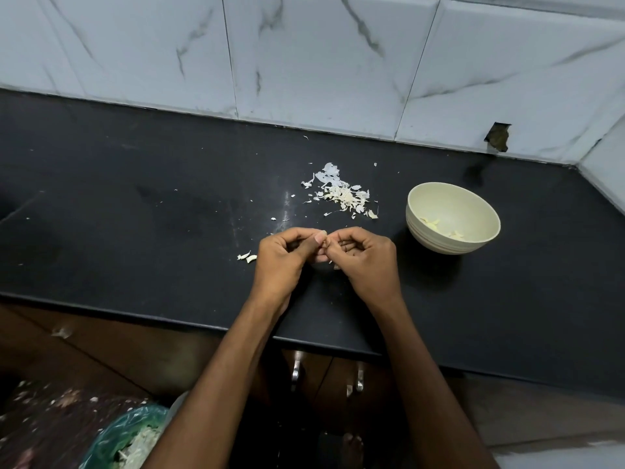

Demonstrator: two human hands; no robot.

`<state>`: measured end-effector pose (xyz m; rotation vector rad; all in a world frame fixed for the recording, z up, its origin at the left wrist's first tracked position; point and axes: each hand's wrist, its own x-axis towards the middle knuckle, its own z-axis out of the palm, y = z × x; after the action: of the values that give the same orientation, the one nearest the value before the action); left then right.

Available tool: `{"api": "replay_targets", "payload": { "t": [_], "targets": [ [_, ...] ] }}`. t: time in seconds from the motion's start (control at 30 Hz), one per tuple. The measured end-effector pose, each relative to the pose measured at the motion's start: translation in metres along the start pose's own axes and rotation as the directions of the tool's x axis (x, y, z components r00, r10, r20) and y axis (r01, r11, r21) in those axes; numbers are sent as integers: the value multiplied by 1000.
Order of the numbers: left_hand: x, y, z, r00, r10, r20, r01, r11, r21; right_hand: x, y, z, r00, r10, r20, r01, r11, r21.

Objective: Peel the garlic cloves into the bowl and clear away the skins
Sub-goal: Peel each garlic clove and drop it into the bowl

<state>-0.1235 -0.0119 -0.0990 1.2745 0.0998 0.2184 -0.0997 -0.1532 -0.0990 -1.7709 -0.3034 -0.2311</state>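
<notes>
Black stone countertop (135, 204) fills most of the view, seen from above by a head-worn cam, w/ white marble-look wall tiles (304, 55) behind it. Two bare hands meet over the counter near its front edge, centre of frame. Left hand (280, 255) and right hand (367, 257) both have fingers curled in, thumbs and fingertips touching each other, pinching a small pale garlic clove (324, 235) between them. Only a sliver of the clove shows above the thumbs; the rest is hidden by fingers, so can't tell how much skin is still on it.

Just beyond the hands, toward the wall, lies a loose pile of papery white skins (341, 194), w/ smaller flakes scattered around it. A couple of pale bits (248, 257) sit on the counter just left of the left hand; can't tell if cloves or skin.

Right of the pile and the hands, apart from both, stands a cream bowl (419, 211), upright, w/ a few peeled cloves (431, 224) lying in its bottom.

Below the counter edge, dark wood cabinet doors w/ two metal handles (296, 370). Bottom left, a bin lined w/ a green plastic bag (115, 434) holds pale scraps. Far right, a dark chipped hole (498, 137) shows in the wall tile just above the counter.
</notes>
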Motion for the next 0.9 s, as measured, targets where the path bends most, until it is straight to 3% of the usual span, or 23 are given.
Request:
{"api": "replay_targets", "payload": {
  "t": [0.13, 0.27, 0.4, 0.57, 0.9],
  "targets": [
    [1, -4, 0, 997, 79, -14, -76, 988, 134, -1, -3, 2, 998, 44, -41, -43, 999, 12],
    [1, -9, 0, 988, 151, -22, -139, 951, 276, 0, 1, 3, 993, -16, -114, 4, 994, -106],
    [1, -6, 1, 990, 134, -32, -124, 968, 219, -1, 1, 2, 994, -41, -106, 28, 992, -125],
    [-2, -2, 1, 992, 109, -59, -100, 987, 128, 0, -1, 2, 999, -1, -36, 0, 1000, -26],
    [-3, 0, -1, 995, 100, 11, -101, 991, 89, 1, 0, 1, 999, 49, -13, -48, 996, 70]
  ]
}}
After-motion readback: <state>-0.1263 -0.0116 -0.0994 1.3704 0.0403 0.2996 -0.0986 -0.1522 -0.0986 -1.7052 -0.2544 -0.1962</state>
